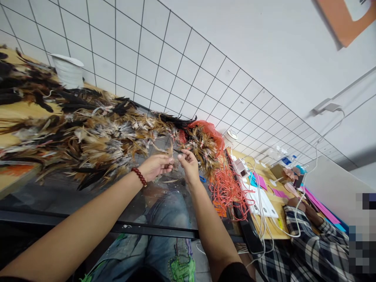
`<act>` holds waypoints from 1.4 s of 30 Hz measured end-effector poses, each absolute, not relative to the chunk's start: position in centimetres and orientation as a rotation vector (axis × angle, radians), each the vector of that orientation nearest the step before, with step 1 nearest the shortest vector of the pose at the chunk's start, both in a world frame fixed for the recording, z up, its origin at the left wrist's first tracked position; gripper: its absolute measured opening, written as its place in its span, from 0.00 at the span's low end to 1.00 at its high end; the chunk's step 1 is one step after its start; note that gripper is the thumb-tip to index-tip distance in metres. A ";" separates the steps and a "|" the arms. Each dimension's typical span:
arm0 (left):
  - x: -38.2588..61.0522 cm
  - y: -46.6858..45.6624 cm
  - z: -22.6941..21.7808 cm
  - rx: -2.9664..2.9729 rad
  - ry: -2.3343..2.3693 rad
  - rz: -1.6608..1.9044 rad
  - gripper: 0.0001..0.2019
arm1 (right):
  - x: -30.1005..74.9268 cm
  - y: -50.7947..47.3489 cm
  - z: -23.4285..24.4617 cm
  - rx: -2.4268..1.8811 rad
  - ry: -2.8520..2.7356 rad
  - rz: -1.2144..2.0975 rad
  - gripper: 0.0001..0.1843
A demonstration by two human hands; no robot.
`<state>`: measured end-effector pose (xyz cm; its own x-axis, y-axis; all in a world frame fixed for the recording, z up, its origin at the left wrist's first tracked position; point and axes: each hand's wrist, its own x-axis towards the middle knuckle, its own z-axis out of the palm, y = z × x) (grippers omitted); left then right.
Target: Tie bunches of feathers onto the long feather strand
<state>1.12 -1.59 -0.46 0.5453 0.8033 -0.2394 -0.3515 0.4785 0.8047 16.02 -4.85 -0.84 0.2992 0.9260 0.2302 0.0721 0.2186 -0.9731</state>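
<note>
Left hand [160, 166] pinches a small feather [171, 149]; right hand [189, 166] in narrow grip, contents unclear. Work appears midway, feather bunches [96, 143] heaped at left and, farther right, against red plastic [212, 131].

Head-worn camera: single view, facing forward and down, close above the transparent counter [100, 207], toward the wire grid panel [115, 47].

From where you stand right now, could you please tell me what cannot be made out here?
All in the head view:
Feather: its base, hidden by the fingers of the left hand.
Right hand: whether it grips anything; its fingertips are too small and blurred.
Red bag: its lower part, hidden by the feather pile.
Orange sheet: the rest, cut off by the top and right edges.
</note>
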 end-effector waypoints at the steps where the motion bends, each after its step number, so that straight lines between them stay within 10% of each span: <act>1: 1.0 -1.5 -0.4 0.742 0.655 0.793 0.06 | 16.1 -4.9 -0.9 -1.205 -1.144 0.773 0.28; 7: 1.0 -1.4 -0.4 0.752 0.575 0.763 0.05 | 15.6 -5.3 -1.4 -1.251 -1.408 0.587 0.35; 26: 0.8 -0.9 0.2 0.505 0.696 1.155 0.04 | 17.4 -5.2 -2.5 -1.893 -1.746 0.208 0.05; 42: 0.8 -1.3 -0.1 0.678 0.679 1.082 0.06 | 17.2 -3.9 -2.1 -1.240 -1.025 0.843 0.16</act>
<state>0.82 -1.34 -0.06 0.3168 0.9351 -0.1588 -0.5499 0.3175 0.7725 17.20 -3.87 -2.06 0.3364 0.9291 0.1534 0.0282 0.1528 -0.9879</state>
